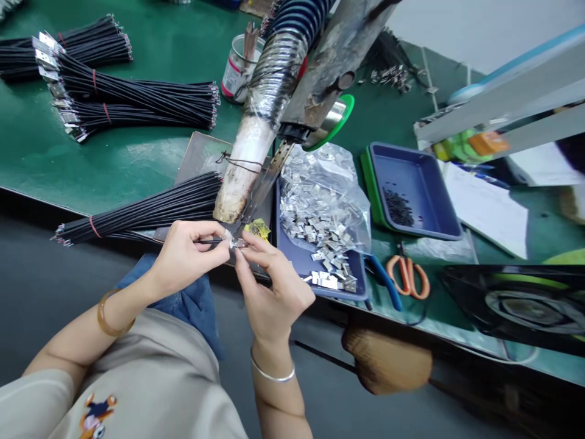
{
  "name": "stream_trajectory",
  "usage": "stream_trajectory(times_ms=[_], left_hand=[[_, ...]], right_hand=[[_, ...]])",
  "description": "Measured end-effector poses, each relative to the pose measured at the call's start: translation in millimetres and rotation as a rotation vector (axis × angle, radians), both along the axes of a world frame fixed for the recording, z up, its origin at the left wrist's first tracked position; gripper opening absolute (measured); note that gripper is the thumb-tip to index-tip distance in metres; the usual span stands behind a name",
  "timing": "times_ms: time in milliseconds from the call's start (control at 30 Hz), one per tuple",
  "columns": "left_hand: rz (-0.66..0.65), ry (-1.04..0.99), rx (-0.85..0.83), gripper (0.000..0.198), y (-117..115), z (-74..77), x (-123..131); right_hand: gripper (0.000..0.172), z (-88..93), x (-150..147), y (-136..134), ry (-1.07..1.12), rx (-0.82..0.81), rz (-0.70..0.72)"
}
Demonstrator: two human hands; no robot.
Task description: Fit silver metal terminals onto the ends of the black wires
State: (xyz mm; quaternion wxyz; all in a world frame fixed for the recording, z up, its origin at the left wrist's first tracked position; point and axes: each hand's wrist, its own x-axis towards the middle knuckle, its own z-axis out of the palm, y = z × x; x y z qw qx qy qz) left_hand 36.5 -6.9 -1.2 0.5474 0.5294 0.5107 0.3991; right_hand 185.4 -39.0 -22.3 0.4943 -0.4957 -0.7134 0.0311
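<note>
My left hand (189,255) pinches a thin black wire (211,241) by its end, just off the bench's near edge. My right hand (269,286) pinches a small metal clip (238,243) against that wire end. Both hands meet under the tip of a taped, wrapped hose (256,134) that slopes down from the top. Behind my left hand lies a bundle of black wires (146,210) tied with a red band. To the right, a clear bag of small metal clips (326,213) spills into a blue tray (301,259).
More black wire bundles (119,100) lie at the far left of the green bench. A second blue tray (414,192) holds small dark bits. Orange-handled scissors (409,274) lie at the bench edge. A jar (237,67) stands behind the hose. Papers (487,207) sit at right.
</note>
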Motion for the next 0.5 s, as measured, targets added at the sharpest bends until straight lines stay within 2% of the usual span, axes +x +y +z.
stream_trajectory(times_ms=[200,500], left_hand=[[-0.048,0.029,0.001,0.017,0.5,2.7,-0.6],[-0.052,0.092,0.023,0.019,-4.0,-0.9,0.6]], right_hand=[[0.018,3.1,1.2,-2.7,-0.038,-0.008,-0.010],[0.016,-2.9,3.7,-4.0,-0.012,-0.025,-0.001]])
